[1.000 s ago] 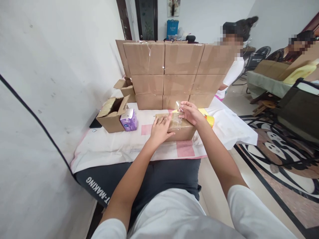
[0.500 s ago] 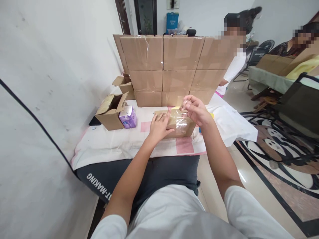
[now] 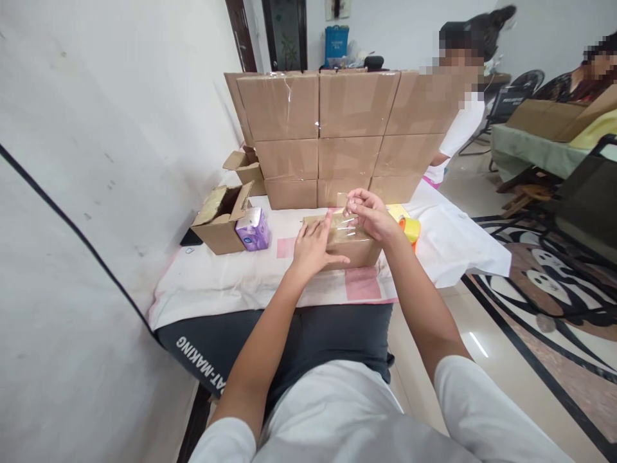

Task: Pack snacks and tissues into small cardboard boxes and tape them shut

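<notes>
A small cardboard box [image 3: 357, 254] lies on the cloth-covered table in front of me, with shiny clear tape [image 3: 343, 225] across its top. My left hand [image 3: 313, 247] rests on the left part of the box, fingers stretched out and thumb apart. Above the box's far right part, my right hand [image 3: 369, 213] has its fingertips pinched together on what looks like a loose end of the clear tape. How far that strip is stuck down is hard to see. Right of the box, partly behind my right wrist, stands a yellow and orange tape dispenser-like object [image 3: 411, 230].
Stacked cardboard boxes [image 3: 284, 157] form a wall at the table's back. On the left are an open carton [image 3: 219, 231], a purple tissue pack [image 3: 253, 230] and a dark phone-like object [image 3: 191, 237]. A person in white [image 3: 465, 125] is behind the stack; another sits far right.
My right hand has lowered slightly toward the box top, still pinching. The left hand stays on the box. The whole view has shifted a little, showing more of the yellow and orange object.
</notes>
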Motion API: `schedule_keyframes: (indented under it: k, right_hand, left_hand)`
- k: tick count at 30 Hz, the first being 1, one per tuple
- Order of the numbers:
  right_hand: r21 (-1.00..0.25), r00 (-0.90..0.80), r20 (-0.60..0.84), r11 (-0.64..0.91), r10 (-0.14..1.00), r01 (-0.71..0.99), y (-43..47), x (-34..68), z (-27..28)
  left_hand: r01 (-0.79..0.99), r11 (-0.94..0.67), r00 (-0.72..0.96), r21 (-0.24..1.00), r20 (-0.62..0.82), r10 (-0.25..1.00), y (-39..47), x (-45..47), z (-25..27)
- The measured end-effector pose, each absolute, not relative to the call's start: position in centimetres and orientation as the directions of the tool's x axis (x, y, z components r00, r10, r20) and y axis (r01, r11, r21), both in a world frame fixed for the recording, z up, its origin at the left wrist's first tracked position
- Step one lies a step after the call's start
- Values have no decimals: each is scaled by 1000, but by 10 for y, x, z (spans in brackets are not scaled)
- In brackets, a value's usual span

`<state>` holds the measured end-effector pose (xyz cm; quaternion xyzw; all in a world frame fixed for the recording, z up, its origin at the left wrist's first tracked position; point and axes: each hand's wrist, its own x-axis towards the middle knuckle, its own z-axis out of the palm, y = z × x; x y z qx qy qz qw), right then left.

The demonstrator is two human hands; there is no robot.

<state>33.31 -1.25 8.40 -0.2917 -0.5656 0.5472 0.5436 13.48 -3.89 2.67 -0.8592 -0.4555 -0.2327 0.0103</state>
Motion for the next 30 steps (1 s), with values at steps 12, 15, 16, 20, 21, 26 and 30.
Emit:
schedule_keyframes:
  k: [12, 15, 16, 20, 21, 26, 30]
  right_hand:
    - [-895, -156, 340, 268, 927, -358, -57, 338, 86]
    - [-910, -145, 326, 268, 934, -315, -49, 337, 80]
    - [-915, -146, 321, 266, 936, -303, -45, 336, 79]
    - [-925, -167, 310, 256, 936, -280, -31, 334, 74]
    - [-925, -169, 309, 255, 936, -280, -29, 334, 74]
    - [-925, -172, 317, 264, 933, -273, -25, 334, 73]
    - [-929, -167, 315, 267, 934, -257, -24, 333, 73]
  left_hand:
    - [775, -600, 503, 202, 379, 777, -37, 134, 28]
    - [743, -640, 563, 195, 335, 756, -37, 130, 30]
    - [736, -647, 573, 201, 325, 753, -37, 128, 31]
    - [725, -651, 580, 224, 310, 753, -37, 126, 34]
    - [721, -655, 585, 226, 309, 750, -37, 125, 35]
    - [720, -650, 586, 243, 288, 757, -36, 125, 36]
    - [765, -606, 524, 217, 337, 782, -38, 131, 33]
